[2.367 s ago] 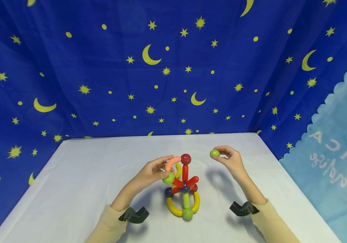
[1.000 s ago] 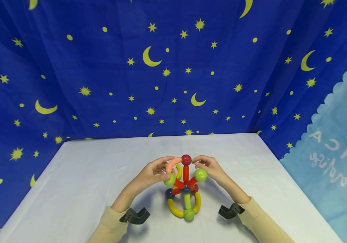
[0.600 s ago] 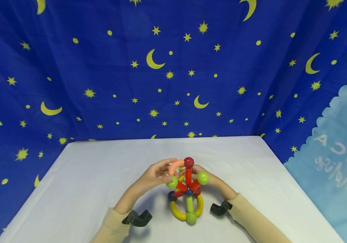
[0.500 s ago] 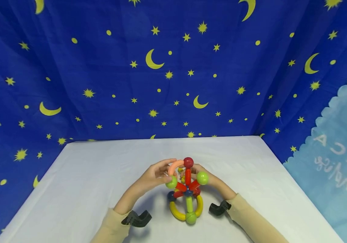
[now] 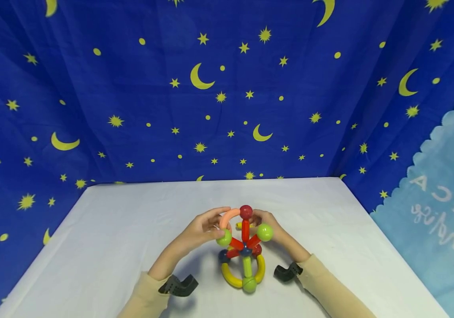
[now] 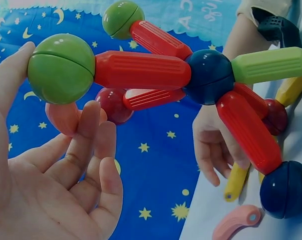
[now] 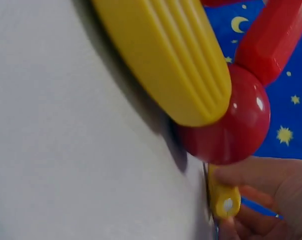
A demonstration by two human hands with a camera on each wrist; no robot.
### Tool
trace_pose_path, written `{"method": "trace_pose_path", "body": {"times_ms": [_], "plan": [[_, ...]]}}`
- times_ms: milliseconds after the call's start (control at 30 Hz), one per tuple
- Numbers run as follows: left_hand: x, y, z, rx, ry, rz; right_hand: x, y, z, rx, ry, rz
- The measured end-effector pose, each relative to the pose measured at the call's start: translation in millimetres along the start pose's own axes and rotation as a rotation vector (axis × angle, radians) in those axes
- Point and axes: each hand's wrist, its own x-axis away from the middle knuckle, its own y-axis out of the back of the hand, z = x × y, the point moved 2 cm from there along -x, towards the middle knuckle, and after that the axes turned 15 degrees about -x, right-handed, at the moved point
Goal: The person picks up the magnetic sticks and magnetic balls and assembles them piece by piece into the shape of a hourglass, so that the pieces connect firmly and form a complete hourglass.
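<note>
A structure of magnetic balls and rods stands on the table, with a dark blue ball (image 5: 245, 250) at its centre. My left hand (image 5: 204, 228) grips its left side: the thumb lies on a green ball (image 6: 61, 68) and the fingertips are at a salmon-pink curved rod (image 6: 63, 118). That rod arches up to the red ball (image 5: 246, 212) on top. Behind the structure, my right hand (image 5: 268, 224) pinches a yellow curved rod (image 7: 224, 197), its magnet end showing in the right wrist view. Another green ball (image 5: 264, 232) caps the right-hand red rod (image 5: 253, 242).
Yellow curved rods (image 5: 232, 279) and a green ball (image 5: 249, 285) form the structure's base at the front. Another pink curved rod (image 6: 236, 222) lies on the white table (image 5: 131, 212) behind. A blue starry cloth (image 5: 155, 97) hangs at the back.
My right hand has set its green ball on the right red rod, let go, and reached behind the structure. It now holds the yellow curved rod there, shifted rightward. My left hand keeps its place.
</note>
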Motion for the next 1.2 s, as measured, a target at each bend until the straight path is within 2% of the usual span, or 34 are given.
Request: {"method": "trace_pose_path", "body": {"times_ms": [100,200,300,400,500,667,767,867,1033,1200], "plan": [[0.1,0.3,0.5,-0.003,0.001,-0.001,1.3,0,8,0.085,0.006,0.011],[-0.1,0.5,0.2,-0.002,-0.003,0.001,2.3,5,17,0.113,-0.025,-0.038],[-0.6,0.7,0.0,-0.001,-0.013,0.007,4.0,16,29,0.017,-0.119,-0.128],[-1.2,0.9,0.1,-0.005,-0.014,0.008,9.1,29,47,-0.151,-0.216,-0.225],[-1.2,1.1,1.5,-0.016,0.001,0.006,16.4,37,68,-0.288,-0.260,-0.288],[-0.3,1.6,3.7,-0.011,0.012,0.007,27.4,37,99,-0.418,-0.255,-0.272],[0.1,1.6,3.1,-0.003,0.010,0.009,32.9,31,114,-0.458,-0.256,-0.254],[0.5,1.6,1.4,0.010,0.001,0.011,37.0,24,125,-0.484,-0.267,-0.272],[0.4,1.4,0.6,0.024,-0.022,0.014,40.6,16,132,-0.541,-0.271,-0.339],[-0.5,0.4,1.2,0.007,-0.003,0.014,41.0,12,130,-0.581,-0.252,-0.397]]}}
